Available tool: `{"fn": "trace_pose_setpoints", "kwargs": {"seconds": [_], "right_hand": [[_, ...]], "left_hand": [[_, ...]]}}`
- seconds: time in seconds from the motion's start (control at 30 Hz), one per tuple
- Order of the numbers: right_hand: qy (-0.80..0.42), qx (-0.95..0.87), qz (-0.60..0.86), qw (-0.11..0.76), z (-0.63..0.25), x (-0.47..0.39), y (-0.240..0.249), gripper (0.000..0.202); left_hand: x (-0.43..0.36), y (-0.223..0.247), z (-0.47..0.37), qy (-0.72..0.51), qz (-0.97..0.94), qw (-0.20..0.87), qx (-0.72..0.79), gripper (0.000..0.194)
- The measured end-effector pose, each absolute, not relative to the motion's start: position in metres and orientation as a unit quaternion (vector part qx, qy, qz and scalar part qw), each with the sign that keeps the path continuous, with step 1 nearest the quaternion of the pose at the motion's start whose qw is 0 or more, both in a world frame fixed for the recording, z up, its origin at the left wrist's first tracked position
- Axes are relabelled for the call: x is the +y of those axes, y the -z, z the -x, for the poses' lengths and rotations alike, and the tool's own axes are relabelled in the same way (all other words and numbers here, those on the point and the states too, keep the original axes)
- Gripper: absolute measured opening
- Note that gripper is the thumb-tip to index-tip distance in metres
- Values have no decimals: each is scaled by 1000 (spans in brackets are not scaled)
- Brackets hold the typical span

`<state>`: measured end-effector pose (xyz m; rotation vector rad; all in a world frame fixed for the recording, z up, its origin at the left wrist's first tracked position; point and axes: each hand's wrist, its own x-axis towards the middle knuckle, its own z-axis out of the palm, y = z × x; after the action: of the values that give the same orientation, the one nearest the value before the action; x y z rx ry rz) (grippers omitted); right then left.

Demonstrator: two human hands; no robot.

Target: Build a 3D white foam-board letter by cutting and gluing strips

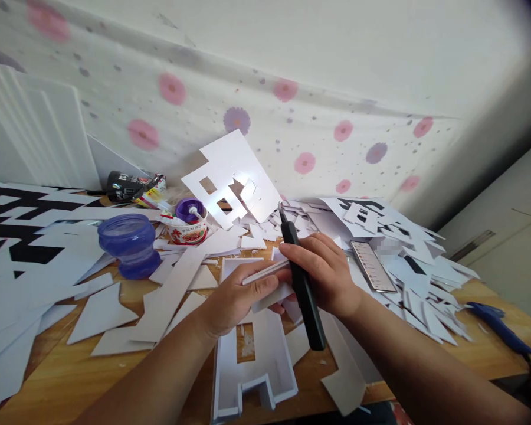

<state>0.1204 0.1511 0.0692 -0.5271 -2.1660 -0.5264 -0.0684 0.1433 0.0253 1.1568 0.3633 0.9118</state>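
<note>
My left hand [243,292] pinches a small white foam board piece [265,273] between thumb and fingers. In my right hand [323,268] is a black utility knife [307,301], its narrow tip pointing up and away from me. Fingers of the right hand also reach the edge of the board piece, close to the knife handle. Directly below both hands, an open white foam board box [223,378] with upright walls and a rectangular cutout lies on the wooden table [48,360]. Part of it is hidden by the hands.
White offcuts [101,313] cover much of the table. Beyond the hands stand a purple jar [127,242], a red-and-white tub [189,232] and a propped board with cutouts [243,171]. A phone [373,267] and a blue glue gun [502,327] lie to the right.
</note>
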Motion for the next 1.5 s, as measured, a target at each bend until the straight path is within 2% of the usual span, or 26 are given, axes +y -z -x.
{"fn": "trace_pose_setpoints", "kwargs": {"seconds": [0.17, 0.3, 0.33, 0.43, 0.5, 0.63, 0.77, 0.83, 0.9, 1.03, 1.2, 1.5], "right_hand": [[198, -857, 201, 432, -120, 150, -71, 47], [260, -848, 168, 429, -122, 149, -75, 39], [279, -850, 149, 421, -122, 149, -76, 36], [318, -850, 95, 409, -120, 148, -80, 26], [325, -849, 82, 409, -121, 148, -79, 24], [272, -871, 90, 400, -126, 146, -73, 30], [70, -845, 141, 511, -132, 131, -62, 45], [-1, -809, 172, 561, -133, 121, -61, 44], [11, -811, 192, 552, -132, 114, -62, 40], [106, -855, 192, 470, -127, 109, -66, 42], [180, -839, 218, 466, -120, 114, -57, 42], [190, -852, 220, 435, -119, 117, -53, 44]], "left_hand": [[143, -28, 69, -417, -544, 708, 170, 33], [148, -29, 76, -381, -558, 728, 116, 63], [151, -29, 78, -366, -561, 734, 113, 65], [157, -29, 81, -335, -609, 706, 135, 42], [160, -29, 79, -341, -642, 671, 147, 33], [158, -30, 74, -408, -661, 578, 251, 45], [155, -33, 72, -446, -710, 333, 431, 58], [154, -34, 72, -437, -732, 242, 464, 62], [154, -34, 71, -422, -751, 202, 466, 64], [155, -29, 69, -421, -781, 111, 448, 58], [157, -23, 70, -415, -790, -9, 451, 47], [155, -23, 70, -425, -788, -40, 445, 40]]}}
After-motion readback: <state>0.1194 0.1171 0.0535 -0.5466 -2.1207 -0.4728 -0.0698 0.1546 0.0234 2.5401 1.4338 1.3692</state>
